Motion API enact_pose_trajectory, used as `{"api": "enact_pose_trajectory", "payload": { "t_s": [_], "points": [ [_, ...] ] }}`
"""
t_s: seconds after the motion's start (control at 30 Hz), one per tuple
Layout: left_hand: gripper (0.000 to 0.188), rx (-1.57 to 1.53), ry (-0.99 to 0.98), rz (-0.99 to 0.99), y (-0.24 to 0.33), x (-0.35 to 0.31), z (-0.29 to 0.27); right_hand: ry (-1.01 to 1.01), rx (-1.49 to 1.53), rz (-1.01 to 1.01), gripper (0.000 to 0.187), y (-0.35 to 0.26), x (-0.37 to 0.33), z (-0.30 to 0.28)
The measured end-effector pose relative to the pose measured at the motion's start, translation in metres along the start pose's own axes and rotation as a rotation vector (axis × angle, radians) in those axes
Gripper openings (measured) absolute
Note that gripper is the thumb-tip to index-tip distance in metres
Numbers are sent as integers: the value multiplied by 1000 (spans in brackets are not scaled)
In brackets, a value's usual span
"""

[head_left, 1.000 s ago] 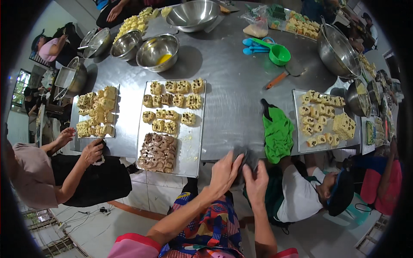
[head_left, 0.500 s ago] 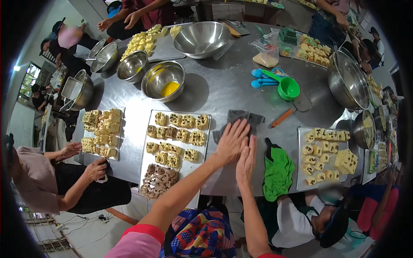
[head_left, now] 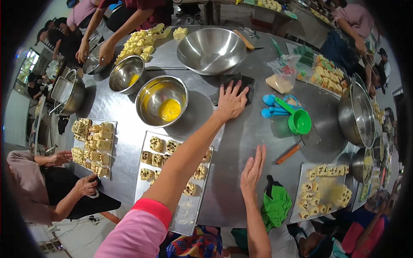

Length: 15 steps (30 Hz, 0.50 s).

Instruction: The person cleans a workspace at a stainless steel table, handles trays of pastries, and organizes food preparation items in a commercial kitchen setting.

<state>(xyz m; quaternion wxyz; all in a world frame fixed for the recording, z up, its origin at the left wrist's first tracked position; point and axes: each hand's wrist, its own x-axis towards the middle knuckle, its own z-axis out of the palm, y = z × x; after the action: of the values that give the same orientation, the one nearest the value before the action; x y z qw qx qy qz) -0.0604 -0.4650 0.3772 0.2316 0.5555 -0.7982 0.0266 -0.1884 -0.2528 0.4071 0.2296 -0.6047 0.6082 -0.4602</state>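
My left hand [head_left: 232, 102] is stretched far across the steel table [head_left: 232, 172], fingers spread flat over a dark grey cloth [head_left: 246, 84]. The cloth lies just in front of a large empty steel bowl [head_left: 212, 51]. Nearer to me, my right hand [head_left: 254, 171] holds nothing, its fingers straight and the palm turned inward. It is above the bare tabletop, left of a crumpled green cloth [head_left: 276, 207]. Beneath my left arm lies a tray [head_left: 185, 215] of small iced cake pieces, partly hidden by the arm.
A steel bowl with yellow liquid [head_left: 144, 109] stands left of my forearm. Right of it are a green measuring cup [head_left: 300, 122], blue measuring spoons [head_left: 269, 112] and a wooden-handled scraper [head_left: 290, 153]. Another cake tray [head_left: 297, 215] sits at right. Co-workers stand around the table.
My left hand has pushed the dark cloth away from me, up to the large bowl. My right hand has parted from the left and stays nearer. The view has shifted.
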Motion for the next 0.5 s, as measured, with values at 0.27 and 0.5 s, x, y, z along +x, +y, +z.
{"api": "enact_pose_trajectory", "payload": {
  "t_s": [0.27, 0.5],
  "points": [
    [47, -241, -166, -117, 14, -2, -5, -68, -126, -64, 42, 2, 2, 6],
    [44, -578, 3, 63, 14, -80, -191, 11, -214, -344, 44, -19, 92, 26]
  ]
}}
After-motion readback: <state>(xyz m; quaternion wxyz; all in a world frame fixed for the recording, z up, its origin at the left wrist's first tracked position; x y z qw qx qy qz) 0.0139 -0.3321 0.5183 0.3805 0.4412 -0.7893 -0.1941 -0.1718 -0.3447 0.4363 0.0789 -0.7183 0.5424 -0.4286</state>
